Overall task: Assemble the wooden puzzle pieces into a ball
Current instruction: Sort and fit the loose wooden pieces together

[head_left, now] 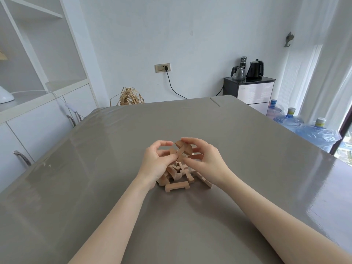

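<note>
Above the middle of the grey surface, both hands hold a partly built cluster of pale wooden puzzle pieces. This cluster shows two rounded, dome-like segments with smooth curved outer faces, crossed by a slimmer curved strip that runs diagonally between them; the wood is light beige and unfinished-looking. The left hand pinches the cluster's left side, thumb and fingers curled toward it. The right hand grips its right side, index finger arched over the top and thumb pressed against the lower edge.

Directly beneath the hands, lying on the surface, sits a loose pile of pieces of the same wood. It mixes half-round chunks with straight notched bars, some lying across each other. One flat bar with two short feet lies at the near edge of the pile, and a longer notched bar lies at its right, partly hidden by the right wrist. How many pieces the pile contains cannot be told.
</note>
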{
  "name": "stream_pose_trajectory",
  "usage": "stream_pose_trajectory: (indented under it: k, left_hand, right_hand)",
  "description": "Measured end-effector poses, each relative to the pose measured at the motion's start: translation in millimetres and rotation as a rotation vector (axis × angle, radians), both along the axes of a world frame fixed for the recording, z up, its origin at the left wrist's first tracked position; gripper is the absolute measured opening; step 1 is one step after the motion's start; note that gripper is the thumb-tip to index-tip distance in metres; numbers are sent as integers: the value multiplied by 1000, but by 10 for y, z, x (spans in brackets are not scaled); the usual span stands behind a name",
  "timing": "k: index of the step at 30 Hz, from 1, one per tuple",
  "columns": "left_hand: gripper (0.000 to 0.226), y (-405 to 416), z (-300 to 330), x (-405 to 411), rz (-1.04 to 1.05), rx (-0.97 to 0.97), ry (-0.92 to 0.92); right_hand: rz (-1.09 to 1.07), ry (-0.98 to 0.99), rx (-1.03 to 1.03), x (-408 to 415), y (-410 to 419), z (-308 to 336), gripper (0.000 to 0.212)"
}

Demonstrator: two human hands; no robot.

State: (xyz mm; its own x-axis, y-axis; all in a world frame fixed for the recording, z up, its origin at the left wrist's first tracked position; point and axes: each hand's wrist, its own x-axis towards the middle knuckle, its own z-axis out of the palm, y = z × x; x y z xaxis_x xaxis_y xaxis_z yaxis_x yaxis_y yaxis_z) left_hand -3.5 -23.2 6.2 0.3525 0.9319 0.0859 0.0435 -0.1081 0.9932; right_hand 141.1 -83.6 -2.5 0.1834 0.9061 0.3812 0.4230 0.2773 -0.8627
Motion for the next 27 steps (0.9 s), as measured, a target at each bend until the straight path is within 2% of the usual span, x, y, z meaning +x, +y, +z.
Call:
stream_pose_trajectory:
  k: [9,16,22,27]
  left_hand:
    - [33,-17,72,-23,80,-63,-70]
    - [20,-8,96,-59,-37,-142,-78]
    - [18,-12,112,-67,-138,-270,-142]
    - [17,3,123,-77,-147,-278,-193]
  right_hand:
    - [-12,74,-31,0,-40,48,33]
    - [-22,180,-51,45,-12,73,11]
    - [-31,281,-94,71,8,66,12]
    - [-34,281,-106,58,-12,74,20]
